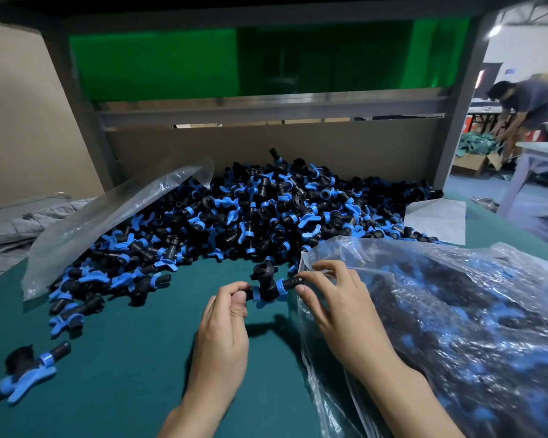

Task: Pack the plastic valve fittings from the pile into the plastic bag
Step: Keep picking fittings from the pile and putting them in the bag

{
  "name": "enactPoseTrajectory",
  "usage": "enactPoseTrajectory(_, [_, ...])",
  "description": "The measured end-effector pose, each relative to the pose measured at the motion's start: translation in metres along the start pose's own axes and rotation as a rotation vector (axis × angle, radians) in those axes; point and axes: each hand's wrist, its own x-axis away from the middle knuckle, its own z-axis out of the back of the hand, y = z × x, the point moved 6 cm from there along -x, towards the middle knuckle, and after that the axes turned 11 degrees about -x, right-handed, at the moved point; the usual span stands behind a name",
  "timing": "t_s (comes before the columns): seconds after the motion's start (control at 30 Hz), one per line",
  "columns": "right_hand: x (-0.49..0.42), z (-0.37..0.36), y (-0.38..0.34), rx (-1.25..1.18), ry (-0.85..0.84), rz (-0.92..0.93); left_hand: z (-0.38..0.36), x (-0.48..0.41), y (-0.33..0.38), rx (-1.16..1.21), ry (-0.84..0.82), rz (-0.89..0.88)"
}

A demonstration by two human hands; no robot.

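**Both hands on one fitting at the bag's mouth**

Two forearms come in from the bottom edge. The left hand (225,314) curls round the left end of a black-and-blue fitting (268,287). The right hand (332,305) pinches its right end with thumb and fingertips, just at the open mouth of the bag (456,311). The fitting hangs above the green table (140,390), with its shadow below.

The bag's contents show only as dark and blue blurs through crinkled plastic. One loose fitting (26,371) lies lower left, its end cut off by the frame. The pile (250,216) behind is too dense to count. A second bag (108,222) lies over its left side.
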Motion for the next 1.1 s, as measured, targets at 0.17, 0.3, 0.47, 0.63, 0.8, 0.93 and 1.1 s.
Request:
enactPoseTrajectory(0.17, [-0.0004, -0.0024, 0.001, 0.014, -0.031, -0.009, 0.002, -0.0016, -0.0001, 0.031, 0.033, 0.01])
enactPoseTrajectory(0.3, [0.0, -0.0021, 0.0017, 0.009, -0.031, -0.013, 0.0017, -0.0015, -0.0005, 0.045, 0.026, 0.023])
enactPoseTrajectory(0.47, [0.0004, -0.0027, 0.0027, 0.018, -0.05, -0.021, 0.0012, -0.001, -0.0017, 0.056, 0.011, 0.047])
enactPoseTrajectory(0.63, [0.0004, -0.0031, 0.0031, 0.032, -0.049, -0.005, 0.0009, -0.0018, -0.0003, 0.095, 0.0, 0.043])
enactPoseTrajectory(0.8, [0.0005, -0.0031, 0.0037, 0.029, -0.036, 0.007, 0.0024, -0.002, 0.0026, 0.103, 0.026, 0.007])
enactPoseTrajectory(0.93, [0.0006, -0.0028, 0.0025, 0.026, -0.033, 0.01, 0.0034, -0.0016, 0.0037, 0.096, 0.03, 0.003])
enactPoseTrajectory(1.1, [0.001, -0.0021, 0.0014, 0.017, -0.038, 0.004, 0.0038, -0.0016, 0.0053, 0.117, 0.02, 0.009])
